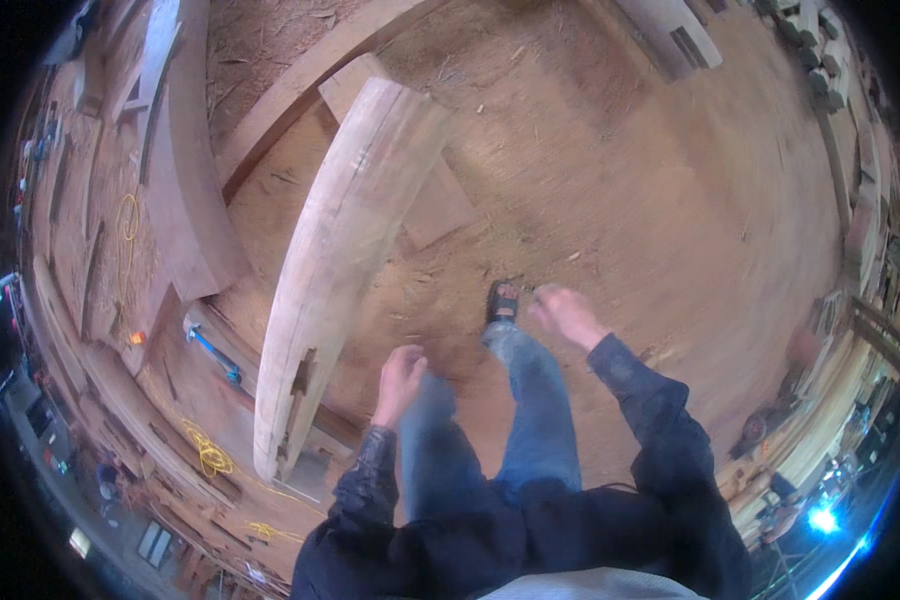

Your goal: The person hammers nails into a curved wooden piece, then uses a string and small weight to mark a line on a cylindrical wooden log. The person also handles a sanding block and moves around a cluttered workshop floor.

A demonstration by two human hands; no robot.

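My left hand [400,382] hangs beside my left thigh, its fingers loosely curled, with nothing visible in them. It is close to a long, pale timber beam [345,210] with a crack along its face and slots cut near its near end. My right hand [567,314] is out in front of my right leg, above the ground, its fingers curled in. A small dark spot shows at its fingertips; whether it is something held is too small to tell. Neither hand touches the beam.
Under the beam lies a flat board [440,208]. Curved timbers [192,190], a blue tool [213,352] and yellow cord [207,450] are on the left. A slotted beam [670,40] lies far ahead. Stacked timber [820,420] lines the right side. Wood chips litter the dirt floor [670,220].
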